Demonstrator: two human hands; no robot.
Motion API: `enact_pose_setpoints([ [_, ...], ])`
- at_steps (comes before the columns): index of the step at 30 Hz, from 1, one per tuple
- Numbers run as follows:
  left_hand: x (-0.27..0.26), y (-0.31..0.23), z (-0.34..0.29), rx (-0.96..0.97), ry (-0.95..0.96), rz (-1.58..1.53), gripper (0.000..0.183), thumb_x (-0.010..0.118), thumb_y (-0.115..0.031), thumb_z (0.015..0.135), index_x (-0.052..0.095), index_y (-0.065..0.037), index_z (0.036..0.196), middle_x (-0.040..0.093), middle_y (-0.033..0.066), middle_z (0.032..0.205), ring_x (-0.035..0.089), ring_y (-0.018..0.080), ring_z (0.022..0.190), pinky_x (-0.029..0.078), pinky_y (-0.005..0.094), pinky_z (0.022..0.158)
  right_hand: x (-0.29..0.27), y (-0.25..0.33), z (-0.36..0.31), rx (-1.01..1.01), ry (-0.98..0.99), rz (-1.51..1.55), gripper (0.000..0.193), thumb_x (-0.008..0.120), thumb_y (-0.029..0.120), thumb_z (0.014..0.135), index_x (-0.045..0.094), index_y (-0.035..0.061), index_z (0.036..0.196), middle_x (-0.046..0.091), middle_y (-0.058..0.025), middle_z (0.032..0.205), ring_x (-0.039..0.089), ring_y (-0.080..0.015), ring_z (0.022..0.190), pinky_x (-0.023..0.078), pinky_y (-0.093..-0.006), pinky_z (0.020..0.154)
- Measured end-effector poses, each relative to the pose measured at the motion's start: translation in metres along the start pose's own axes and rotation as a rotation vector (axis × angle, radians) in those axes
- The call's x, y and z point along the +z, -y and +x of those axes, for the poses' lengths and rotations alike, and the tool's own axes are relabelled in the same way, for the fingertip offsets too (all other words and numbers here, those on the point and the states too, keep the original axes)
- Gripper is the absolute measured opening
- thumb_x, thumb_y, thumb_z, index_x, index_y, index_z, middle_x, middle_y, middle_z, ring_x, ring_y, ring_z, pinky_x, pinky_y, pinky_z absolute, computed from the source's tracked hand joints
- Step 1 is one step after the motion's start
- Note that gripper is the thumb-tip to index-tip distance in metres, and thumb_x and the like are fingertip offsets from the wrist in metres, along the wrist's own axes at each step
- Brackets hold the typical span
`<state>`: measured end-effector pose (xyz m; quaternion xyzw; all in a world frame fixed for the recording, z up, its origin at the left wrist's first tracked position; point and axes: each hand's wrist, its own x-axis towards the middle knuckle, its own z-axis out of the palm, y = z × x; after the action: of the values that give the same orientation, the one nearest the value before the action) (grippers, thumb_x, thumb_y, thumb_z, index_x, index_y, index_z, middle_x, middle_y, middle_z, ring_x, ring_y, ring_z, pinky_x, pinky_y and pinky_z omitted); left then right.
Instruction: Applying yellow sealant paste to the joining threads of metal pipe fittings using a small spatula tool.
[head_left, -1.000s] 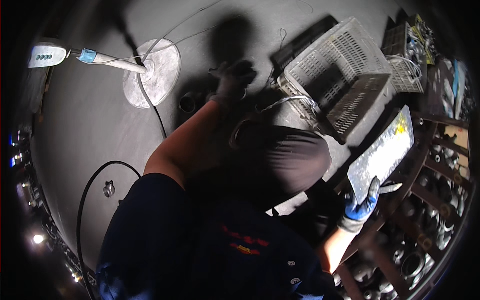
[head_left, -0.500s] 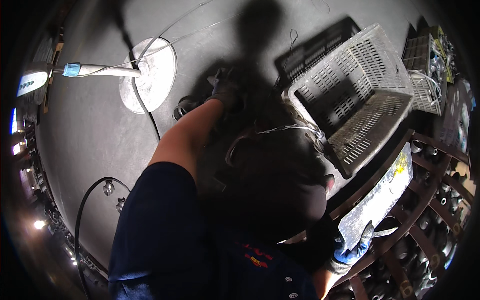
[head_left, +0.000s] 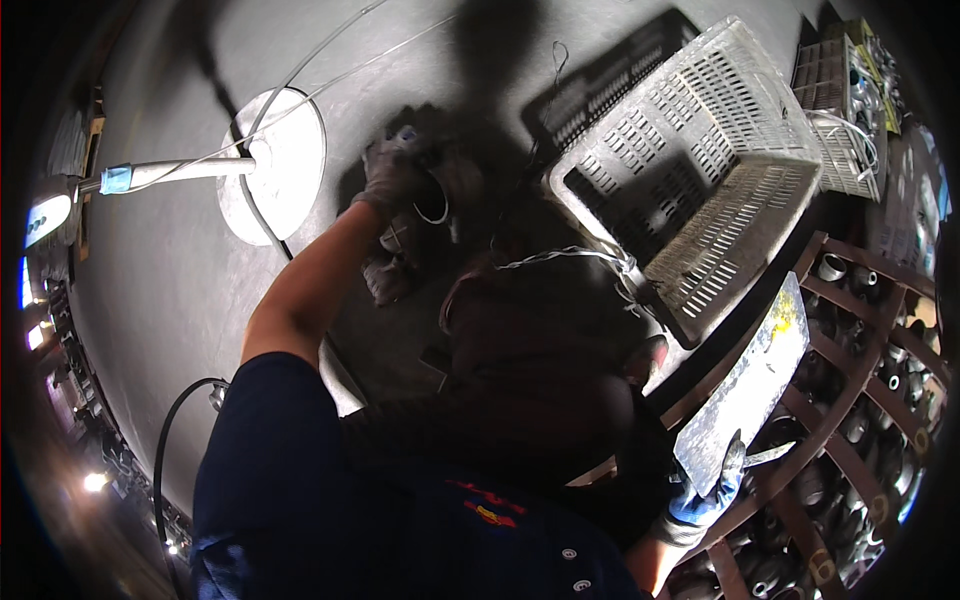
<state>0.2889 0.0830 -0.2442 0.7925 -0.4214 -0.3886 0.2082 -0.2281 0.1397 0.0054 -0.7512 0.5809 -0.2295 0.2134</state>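
My left hand (head_left: pixel 388 178), in a grey glove, reaches down to the floor among several dark metal parts. One greyish part (head_left: pixel 388 278) lies below the hand, and a pale curved rim (head_left: pixel 432 207) shows to its right. Deep shadow hides the fingers, so their grip is unclear. At the lower right, my right hand (head_left: pixel 708 500), in a blue and grey glove, is closed on the near end of a flat, worn metal plate (head_left: pixel 740 390). A yellow patch marks the plate's far end, and a narrow metal strip (head_left: pixel 770 455) sticks out beside my fingers.
An open, slotted plastic crate (head_left: pixel 730 230) sits tilted at right, with twisted cord (head_left: pixel 560 256) at its near edge. A compartmented rack (head_left: pixel 840 430) of metal fittings stands beyond the plate. Left is a round-based lamp stand (head_left: pixel 290 165) with cables. Another crate (head_left: pixel 835 150) stands far right.
My left hand has shifted left and toward me, and more of the parts under it show. My right hand still holds the plate, nearly unmoved. The view has shifted slightly.
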Motion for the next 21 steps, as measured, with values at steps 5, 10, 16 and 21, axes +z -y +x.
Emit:
enact_pose_setpoints([
  [5, -0.065, -0.115, -0.053, 0.482, -0.454, -0.32, 0.045, 0.069, -0.029, 0.068, 0.06, -0.007, 0.106, 0.059, 0.0098, 0.098, 0.056, 0.026, 0.093, 0.046, 0.0321, 0.08, 0.015, 0.0, 0.0, 0.404, -0.091, 0.563, 0.06, 0.057, 0.039, 0.087, 0.042, -0.0015, 0.129, 0.049, -0.0208, 0.124, 0.052, -0.0282, 0.11, 0.044, -0.0412, 0.093],
  [10, -0.025, -0.238, -0.042, 0.829, -0.276, -0.957, 0.041, 0.075, -0.011, 0.052, 0.063, -0.009, 0.09, 0.058, 0.005, 0.074, 0.06, 0.0203, 0.066, 0.047, 0.0295, 0.058, 0.021, -0.029, -0.002, 0.343, -0.169, 0.556, 0.049, 0.052, 0.03, 0.089, 0.044, -0.0017, 0.126, 0.055, -0.0209, 0.115, 0.056, -0.0282, 0.104, 0.046, -0.041, 0.091],
  [16, 0.074, -0.302, -0.004, 0.874, -0.166, 0.607, 0.038, 0.048, -0.043, 0.083, 0.056, -0.023, 0.114, 0.045, 0.0053, 0.127, 0.037, 0.0281, 0.12, 0.024, 0.0575, 0.099, 0.003, -0.041, 0.009, -0.303, -0.156, -0.164, 0.064, 0.057, 0.035, 0.087, 0.034, -0.0031, 0.133, 0.04, -0.024, 0.132, 0.045, -0.0365, 0.119, 0.039, -0.047, 0.098],
  [21, 0.13, -0.265, 0.003, 0.741, 0.105, 0.577, 0.039, 0.048, -0.04, 0.082, 0.056, -0.018, 0.114, 0.047, 0.0064, 0.126, 0.032, 0.0285, 0.125, 0.023, 0.0602, 0.098, -0.003, -0.046, 0.007, -0.301, -0.117, -0.109, 0.052, 0.05, 0.034, 0.091, 0.044, -0.0019, 0.129, 0.043, -0.0232, 0.132, 0.045, -0.0365, 0.12, 0.035, -0.0459, 0.1],
])
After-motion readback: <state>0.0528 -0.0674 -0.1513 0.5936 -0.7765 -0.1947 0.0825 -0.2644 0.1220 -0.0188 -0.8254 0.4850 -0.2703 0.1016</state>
